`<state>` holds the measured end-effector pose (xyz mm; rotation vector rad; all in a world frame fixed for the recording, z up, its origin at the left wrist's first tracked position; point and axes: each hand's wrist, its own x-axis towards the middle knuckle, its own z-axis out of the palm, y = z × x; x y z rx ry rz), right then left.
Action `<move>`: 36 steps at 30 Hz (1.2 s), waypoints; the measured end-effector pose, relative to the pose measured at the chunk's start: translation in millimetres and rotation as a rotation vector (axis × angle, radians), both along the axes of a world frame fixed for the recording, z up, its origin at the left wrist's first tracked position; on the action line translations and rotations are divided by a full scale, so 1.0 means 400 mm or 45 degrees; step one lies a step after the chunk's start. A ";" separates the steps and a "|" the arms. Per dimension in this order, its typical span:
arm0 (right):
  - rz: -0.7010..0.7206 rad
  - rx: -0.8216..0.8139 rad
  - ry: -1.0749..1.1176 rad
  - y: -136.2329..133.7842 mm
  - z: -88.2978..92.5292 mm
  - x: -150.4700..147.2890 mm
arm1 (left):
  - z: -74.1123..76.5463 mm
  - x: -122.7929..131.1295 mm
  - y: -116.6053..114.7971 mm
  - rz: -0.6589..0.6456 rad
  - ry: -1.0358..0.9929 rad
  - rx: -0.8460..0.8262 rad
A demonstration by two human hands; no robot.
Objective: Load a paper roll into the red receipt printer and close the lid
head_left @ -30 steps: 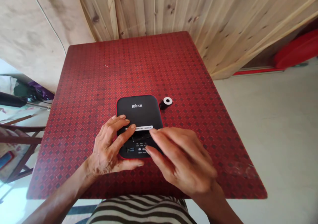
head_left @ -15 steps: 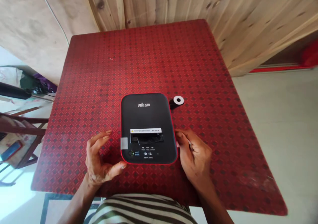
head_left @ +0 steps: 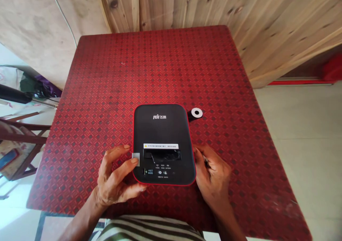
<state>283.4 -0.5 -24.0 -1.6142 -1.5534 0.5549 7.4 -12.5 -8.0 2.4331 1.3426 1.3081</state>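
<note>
A black receipt printer [head_left: 163, 132] with a red rim and white FEIE lettering lies flat on the red table. On its top are a paper slot [head_left: 161, 156], a white warning label [head_left: 160, 146] and a small lit display. A translucent strip of tape [head_left: 136, 159] sits on its left edge. My left hand [head_left: 114, 178] is spread round the near left corner, index finger on the tape, thumb by the front edge. Against the right edge, my right hand [head_left: 213, 175] is closed with curled fingers; what they hold, if anything, is hidden.
Behind the printer's right side stands a dark roll with a white ringed end [head_left: 197, 113], partly hidden. The patterned table [head_left: 149, 66] reaches a wooden plank wall [head_left: 171, 6]. A wooden chair [head_left: 24, 141] stands to the left.
My left hand has moved right onto the printer's corner, its index finger now on the tape. My right hand stays at the right edge. The whole view has shifted slightly.
</note>
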 end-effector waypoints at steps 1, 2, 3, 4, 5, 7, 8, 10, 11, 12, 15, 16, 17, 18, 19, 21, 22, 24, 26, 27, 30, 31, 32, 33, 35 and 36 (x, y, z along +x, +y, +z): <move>-0.003 -0.004 0.008 0.000 -0.001 0.000 | 0.001 0.002 0.000 0.003 -0.029 -0.025; -0.003 -0.007 0.016 0.000 -0.001 -0.001 | 0.002 0.003 0.000 0.004 -0.059 -0.053; -0.004 -0.009 0.021 0.000 -0.002 -0.001 | 0.003 0.004 0.000 0.001 -0.088 -0.076; -0.003 -0.009 0.023 0.000 -0.002 -0.001 | 0.004 0.005 0.000 -0.009 -0.109 -0.096; -0.001 -0.007 0.023 0.000 -0.002 0.000 | 0.005 0.005 0.000 -0.022 -0.124 -0.107; 0.000 -0.004 0.020 -0.001 -0.001 0.000 | 0.005 0.004 0.004 -0.044 -0.145 -0.116; 0.000 -0.003 0.020 -0.002 0.001 0.000 | 0.005 0.004 0.007 -0.052 -0.153 -0.117; -0.004 -0.001 0.021 -0.004 0.003 0.001 | 0.004 0.004 0.013 -0.067 -0.172 -0.121; -0.007 -0.001 0.022 -0.005 0.003 0.001 | 0.004 0.004 0.016 -0.071 -0.181 -0.122; -0.011 -0.001 0.025 -0.006 0.003 0.001 | 0.003 0.004 0.019 -0.076 -0.189 -0.125; -0.024 0.000 0.040 -0.008 -0.003 0.001 | 0.001 0.004 0.022 -0.097 -0.214 -0.144; -0.026 0.001 0.045 -0.008 -0.006 0.001 | 0.001 0.004 0.021 -0.106 -0.220 -0.148; -0.026 0.003 0.049 -0.008 -0.009 0.001 | 0.001 0.004 0.020 -0.115 -0.224 -0.150; -0.022 0.005 0.051 -0.009 -0.010 0.003 | 0.001 0.004 0.018 -0.122 -0.221 -0.149; -0.010 0.005 0.051 -0.009 -0.009 0.005 | 0.002 0.004 0.017 -0.122 -0.213 -0.145; -0.005 -0.004 0.052 -0.013 0.005 0.012 | 0.004 0.006 0.014 -0.114 -0.195 -0.138; -0.027 0.001 0.049 -0.016 0.020 0.017 | 0.005 0.008 0.013 -0.112 -0.188 -0.135; -0.116 0.059 0.015 -0.021 0.067 0.026 | 0.007 0.010 0.012 -0.111 -0.187 -0.127; -0.177 0.195 -0.087 -0.018 0.131 0.027 | 0.007 0.011 0.010 -0.109 -0.197 -0.123; -0.145 0.268 -0.168 -0.012 0.164 0.024 | 0.007 0.011 0.009 -0.107 -0.200 -0.126; 0.192 0.415 -0.422 0.027 0.244 0.001 | 0.001 0.005 0.003 -0.103 -0.186 -0.137; 0.321 0.431 -0.488 0.045 0.259 -0.009 | -0.001 0.003 0.000 -0.101 -0.173 -0.138; 0.435 0.443 -0.547 0.064 0.268 -0.019 | -0.003 0.000 -0.002 -0.096 -0.157 -0.138; 0.522 0.453 -0.600 0.083 0.272 -0.029 | -0.005 -0.002 -0.004 -0.093 -0.143 -0.140; 0.642 0.474 -0.697 0.116 0.269 -0.049 | -0.006 -0.004 -0.006 -0.095 -0.122 -0.146; 0.690 0.472 -0.743 0.131 0.265 -0.060 | -0.005 -0.005 -0.006 -0.101 -0.112 -0.147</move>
